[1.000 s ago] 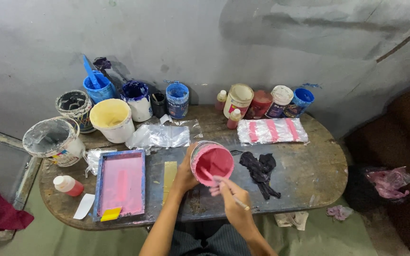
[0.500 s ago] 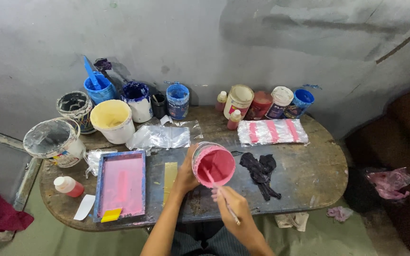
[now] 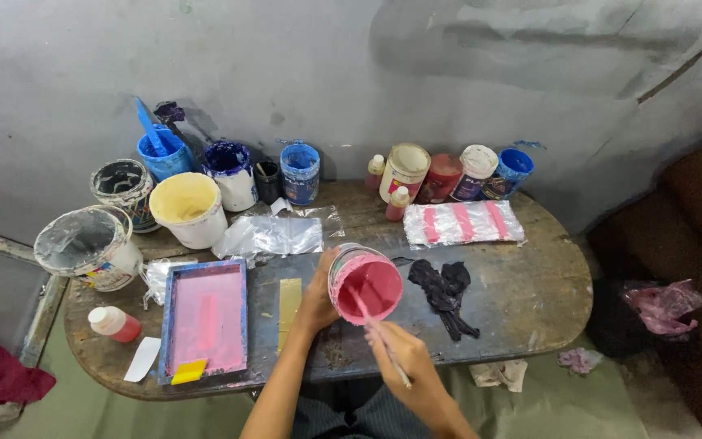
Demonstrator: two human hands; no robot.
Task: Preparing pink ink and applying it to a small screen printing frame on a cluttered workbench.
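Note:
My left hand (image 3: 317, 299) grips the side of a small tub of pink paint (image 3: 365, 284), tilted toward me on the wooden table (image 3: 530, 301). My right hand (image 3: 405, 358) holds a thin stick (image 3: 374, 327) whose tip is down in the pink paint. A blue-framed printing screen (image 3: 204, 319) with a pink mesh lies flat to the left, with a yellow scraper (image 3: 188, 371) on its near corner. A black rag (image 3: 445, 294) lies right of the tub.
Several paint buckets and jars line the table's back edge: a blue one (image 3: 164, 154), a yellow one (image 3: 186, 208), a grey one (image 3: 87, 245). A pink-striped cloth (image 3: 462, 223), clear plastic (image 3: 270, 236) and a red bottle (image 3: 115, 323) also lie there.
My right hand has shifted the stick around inside the tub, stirring the pink paint. The left hand keeps its hold on the tub.

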